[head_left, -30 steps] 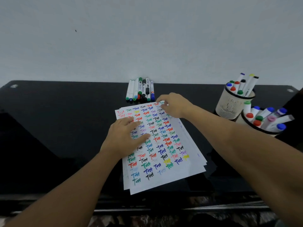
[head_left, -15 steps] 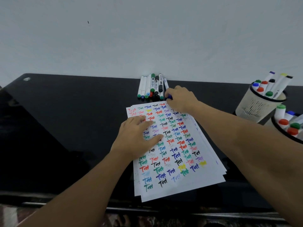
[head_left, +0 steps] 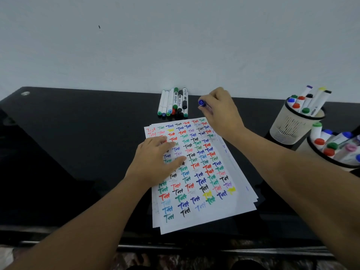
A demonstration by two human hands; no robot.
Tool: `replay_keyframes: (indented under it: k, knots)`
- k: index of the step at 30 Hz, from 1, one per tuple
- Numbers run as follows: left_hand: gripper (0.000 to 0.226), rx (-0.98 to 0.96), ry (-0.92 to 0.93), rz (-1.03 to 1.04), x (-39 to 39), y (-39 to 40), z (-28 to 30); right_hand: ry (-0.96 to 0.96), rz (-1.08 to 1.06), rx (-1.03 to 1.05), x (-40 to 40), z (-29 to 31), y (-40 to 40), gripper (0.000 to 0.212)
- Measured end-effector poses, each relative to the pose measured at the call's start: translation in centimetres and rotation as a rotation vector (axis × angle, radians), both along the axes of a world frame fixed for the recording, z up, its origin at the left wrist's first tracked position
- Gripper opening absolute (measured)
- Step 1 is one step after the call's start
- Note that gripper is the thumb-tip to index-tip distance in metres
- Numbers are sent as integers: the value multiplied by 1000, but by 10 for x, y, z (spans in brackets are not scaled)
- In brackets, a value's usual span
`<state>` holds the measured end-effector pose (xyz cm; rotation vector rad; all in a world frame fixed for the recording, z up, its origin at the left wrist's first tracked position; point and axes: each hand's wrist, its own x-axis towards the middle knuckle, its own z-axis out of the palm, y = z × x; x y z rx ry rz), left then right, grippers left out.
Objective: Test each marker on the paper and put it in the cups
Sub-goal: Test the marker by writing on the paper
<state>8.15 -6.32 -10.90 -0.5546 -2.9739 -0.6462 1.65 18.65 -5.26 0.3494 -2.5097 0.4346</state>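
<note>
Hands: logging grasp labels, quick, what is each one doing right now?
Left hand: open, flat on the paper.
Right hand: holding a blue-capped marker.

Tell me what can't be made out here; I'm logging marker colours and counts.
- Blue-capped marker, head view: the right hand covers the barrel, so only the cap shows.
- Nearer black-rimmed cup: cut off by the right edge, so its marker count is unknown.
- Row of loose markers by the wall: label print is too small to read.
- White test paper: the left hand hides some words.
</note>
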Motion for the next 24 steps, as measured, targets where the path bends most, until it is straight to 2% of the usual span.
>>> replay_keyframes:
  k: [2,8,11,13,20,24]
  knots:
    - [76,4,5,1,0,0,0,23,31,30,11,4,3,21]
    - [70,28,18,13,2,2,1,-261,144,299,41,8,-4,43]
    - [68,49,47,16,5,3,3,-417,127,207,55,-4,-8,46]
    - [66,78,82,11,7,3,4,-473,138,179,62,-11,-10,35]
    - [60,105,153,-36,10,3,1,-435,172,491,70,-14,-17,40]
    - [51,88,210,-91,9,1,-2,-429,146,536,75,-14,-24,39]
